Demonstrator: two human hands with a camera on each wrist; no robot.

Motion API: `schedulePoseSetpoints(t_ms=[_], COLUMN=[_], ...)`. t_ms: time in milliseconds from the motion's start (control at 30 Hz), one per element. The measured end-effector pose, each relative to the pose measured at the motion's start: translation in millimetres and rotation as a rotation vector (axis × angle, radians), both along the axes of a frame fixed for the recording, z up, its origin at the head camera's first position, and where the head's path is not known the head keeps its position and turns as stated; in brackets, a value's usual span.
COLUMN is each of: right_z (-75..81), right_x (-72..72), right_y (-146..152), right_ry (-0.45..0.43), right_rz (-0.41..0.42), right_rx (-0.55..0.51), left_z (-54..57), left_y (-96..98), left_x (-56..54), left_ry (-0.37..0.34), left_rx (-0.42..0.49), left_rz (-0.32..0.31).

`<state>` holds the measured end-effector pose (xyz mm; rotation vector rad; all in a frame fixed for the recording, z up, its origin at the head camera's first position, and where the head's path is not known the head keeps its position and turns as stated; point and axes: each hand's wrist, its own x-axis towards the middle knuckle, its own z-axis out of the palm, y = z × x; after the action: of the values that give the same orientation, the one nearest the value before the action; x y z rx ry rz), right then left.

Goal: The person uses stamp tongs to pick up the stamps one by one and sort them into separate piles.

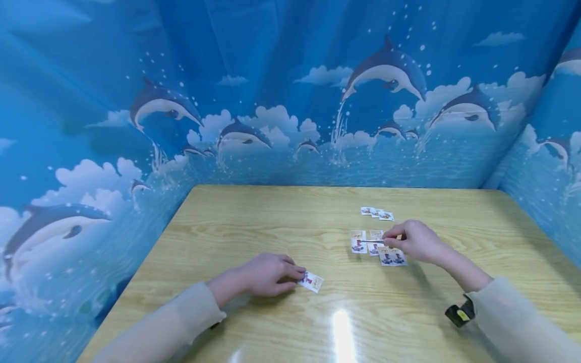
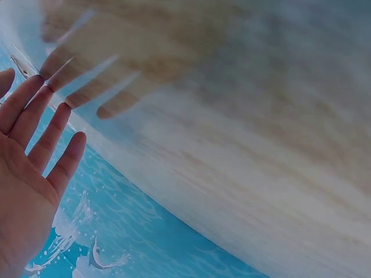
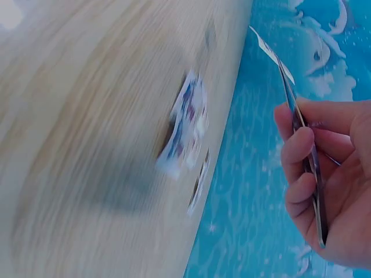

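My right hand (image 1: 417, 241) grips a pair of slim metal tweezers (image 3: 317, 202) between thumb and curled fingers. At the tweezers' tips is a small printed card (image 1: 358, 246), held above the table and seen nearly edge-on in the right wrist view. Just below and beside it lie several similar overlapping cards (image 1: 393, 257), partly covered by the right hand. My left hand (image 1: 270, 275) rests on the table with its fingertips on the left end of another small printed card (image 1: 313, 283). In the left wrist view its fingers (image 2: 52, 139) are extended; that card is out of sight there.
Farther back on the wood-grain table (image 1: 254, 222) is a short row of small overlapping cards (image 1: 376, 213). A blue curtain with dolphins (image 1: 272, 161) stands along the table's back edge and sides. A bright reflection shines on the tabletop near the front.
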<state>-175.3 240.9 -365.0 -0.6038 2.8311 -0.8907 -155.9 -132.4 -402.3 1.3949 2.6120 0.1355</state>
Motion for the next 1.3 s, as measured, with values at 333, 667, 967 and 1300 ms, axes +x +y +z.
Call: schedulePoseSetpoints(t_ms=[333,667,967,1300], right_z=[-8.4,-17.4,-16.5,-10.6], right_x=[14.1,11.1,10.3,10.3], right_y=[30.0,32.6,29.2,40.0], right_ry=[-0.076,-0.028,-0.050,-0.095], right_rz=[0.006,-0.003,-0.050,-0.087], right_rx=[0.025,0.082,0.153,0.172], left_z=[-1.5,-0.8,0.4,-0.6], left_y=[-1.1,-1.3,-0.8,-1.2], left_x=[-0.9,-1.3,-0.1,-0.2], left_ry=[-0.011,-0.022,-0.026,-0.012], left_rx=[0.016,0.009,0.005,0.009], left_rz=[0.009,0.012,0.013,0.006])
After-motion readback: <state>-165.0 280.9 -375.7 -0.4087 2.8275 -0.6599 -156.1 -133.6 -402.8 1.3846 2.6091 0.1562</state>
